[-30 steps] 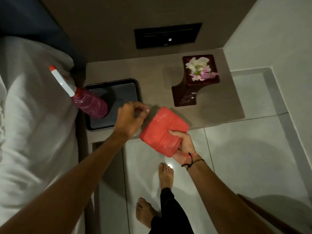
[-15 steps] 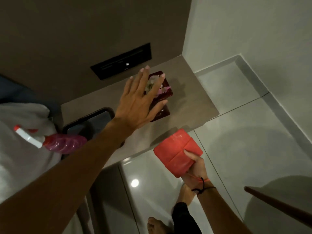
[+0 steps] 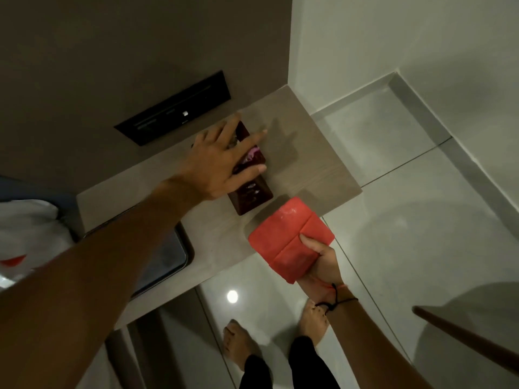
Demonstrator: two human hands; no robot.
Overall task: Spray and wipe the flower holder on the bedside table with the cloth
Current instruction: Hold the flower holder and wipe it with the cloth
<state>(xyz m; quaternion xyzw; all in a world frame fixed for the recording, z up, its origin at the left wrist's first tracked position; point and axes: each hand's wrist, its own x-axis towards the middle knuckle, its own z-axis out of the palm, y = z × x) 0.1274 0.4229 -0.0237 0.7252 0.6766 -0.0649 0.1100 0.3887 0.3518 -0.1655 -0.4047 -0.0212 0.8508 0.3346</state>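
Observation:
The dark red flower holder (image 3: 251, 197) stands on the beige bedside table (image 3: 309, 161), below a black wall panel. My left hand (image 3: 216, 164) lies spread over its top, fingers apart, covering most of the pink and white flowers (image 3: 252, 156); I cannot tell whether the palm presses on them. My right hand (image 3: 323, 259) grips a folded red cloth (image 3: 286, 240), held just off the table's front edge, a short way in front of the holder and apart from it. The spray bottle shows only as a blurred red and white bit (image 3: 12, 262) at the far left.
A black tray (image 3: 171, 254) sits on the table's left part, half hidden by my left forearm. White bedding (image 3: 28, 226) lies left of the table. Glossy floor tiles and my bare feet (image 3: 238, 341) are below. A brown wooden edge (image 3: 463, 335) juts in at lower right.
My left hand has come down from above the holder onto its top. My right hand has brought the cloth up closer to the holder. The view has shifted right.

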